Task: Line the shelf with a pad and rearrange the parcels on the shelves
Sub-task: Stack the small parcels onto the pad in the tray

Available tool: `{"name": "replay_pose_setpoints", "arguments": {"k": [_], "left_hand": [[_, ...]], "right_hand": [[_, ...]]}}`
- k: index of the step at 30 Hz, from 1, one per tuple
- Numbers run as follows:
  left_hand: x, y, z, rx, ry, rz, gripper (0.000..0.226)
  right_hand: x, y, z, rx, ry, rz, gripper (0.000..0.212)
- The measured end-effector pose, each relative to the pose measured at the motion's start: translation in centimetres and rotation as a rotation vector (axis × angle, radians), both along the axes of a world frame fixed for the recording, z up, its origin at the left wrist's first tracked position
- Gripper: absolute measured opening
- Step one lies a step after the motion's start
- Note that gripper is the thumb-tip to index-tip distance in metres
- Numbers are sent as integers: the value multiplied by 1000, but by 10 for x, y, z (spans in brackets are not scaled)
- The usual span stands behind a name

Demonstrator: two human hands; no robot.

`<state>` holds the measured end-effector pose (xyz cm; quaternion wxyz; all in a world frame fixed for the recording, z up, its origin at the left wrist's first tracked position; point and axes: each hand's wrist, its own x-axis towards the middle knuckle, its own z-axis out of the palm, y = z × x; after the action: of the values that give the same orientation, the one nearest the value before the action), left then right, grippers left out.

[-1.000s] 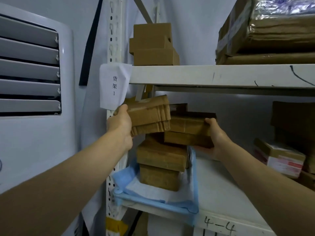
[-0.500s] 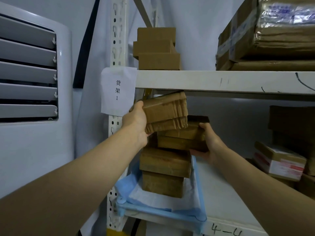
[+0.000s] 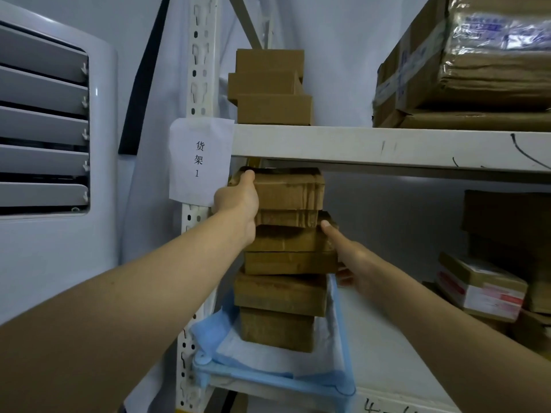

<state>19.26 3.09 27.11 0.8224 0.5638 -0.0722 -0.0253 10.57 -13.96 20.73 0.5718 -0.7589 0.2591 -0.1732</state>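
A blue and white pad lines the left end of the middle shelf. On it stands a stack of brown cardboard parcels. My left hand grips the left side of the top parcels, which sit level just under the upper shelf. My right hand holds the right end of the two parcels below them, thumb up against the corner. All these parcels are stacked in one column.
Three small brown boxes and a large taped carton sit on the upper shelf. More parcels, one with a red and white label, fill the right of the middle shelf. A paper label hangs on the upright. An air conditioner stands at left.
Both hands have moved the parcels left and together: the tilted top parcels are now level and sit squarely on the right hand's parcels, aligned over the stack on the pad.
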Motion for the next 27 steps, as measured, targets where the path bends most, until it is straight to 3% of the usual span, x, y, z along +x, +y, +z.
{"name": "replay_pose_setpoints", "arguments": {"k": [7, 13, 19, 23, 27], "left_hand": [[4, -14, 3, 73, -64, 63, 54], [7, -25, 4, 166, -146, 69, 63], [11, -24, -1, 319, -106, -38, 72], [23, -19, -13, 322, -65, -86, 83], [29, -19, -21, 308, -59, -151, 83]], "right_hand": [[-17, -11, 1, -70, 39, 65, 68], [-17, -8, 11, -110, -193, 95, 89], [-12, 6, 17, -219, -228, 95, 87], [-11, 10, 13, -178, -214, 76, 86], [-4, 13, 10, -150, -190, 66, 73]]}}
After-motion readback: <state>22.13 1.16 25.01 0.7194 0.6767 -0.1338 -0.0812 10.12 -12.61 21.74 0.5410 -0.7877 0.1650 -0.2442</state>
